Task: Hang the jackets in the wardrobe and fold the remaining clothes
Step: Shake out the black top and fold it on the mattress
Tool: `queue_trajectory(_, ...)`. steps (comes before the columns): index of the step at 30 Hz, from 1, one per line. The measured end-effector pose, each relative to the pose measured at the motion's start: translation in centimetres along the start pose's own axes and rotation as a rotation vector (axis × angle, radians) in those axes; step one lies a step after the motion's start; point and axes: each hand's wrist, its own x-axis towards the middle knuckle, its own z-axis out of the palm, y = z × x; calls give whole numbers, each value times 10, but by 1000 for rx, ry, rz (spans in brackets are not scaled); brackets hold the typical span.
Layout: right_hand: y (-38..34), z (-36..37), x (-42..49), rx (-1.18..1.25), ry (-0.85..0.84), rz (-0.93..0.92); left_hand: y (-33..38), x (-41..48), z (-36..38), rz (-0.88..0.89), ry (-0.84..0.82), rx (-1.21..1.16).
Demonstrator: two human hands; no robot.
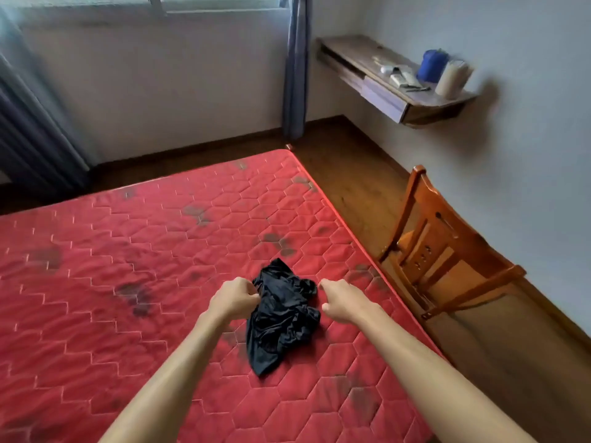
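Lying crumpled, the black garment (281,318) runs near-to-far, tapered end nearest.

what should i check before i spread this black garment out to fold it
1. Left hand has a hold on the black garment: ok, it pinches the left edge.
2. Right hand has a hold too: cannot tell, its fingers curl just beside the cloth.
3. Garment lies flat: not ok, it is crumpled in a heap.
4. Room on the red mattress to spread it: ok, bare quilting shows to its left.
5. Garment inside the mattress edge: ok.
6. Kind of garment: cannot tell.
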Motion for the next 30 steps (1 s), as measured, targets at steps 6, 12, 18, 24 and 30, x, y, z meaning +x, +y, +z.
queue_trajectory(6, 44, 108, 111, 58, -104, 73, -59, 89, 120, -148, 31, -45)
queue_trajectory(12, 93, 230, 234, 174, -84, 158, -129, 178, 268, -100, 113, 72)
queue_trajectory(18, 122, 322, 271, 330, -66, 231, -179, 213, 362, -8, 149, 194)
queue_trajectory(24, 131, 330, 245, 363, -101, 268, -181, 202, 340, -92, 196, 1)
queue_trajectory(30, 135, 241, 200, 358, 44, 268, -146, 170, 221, -50, 180, -193)
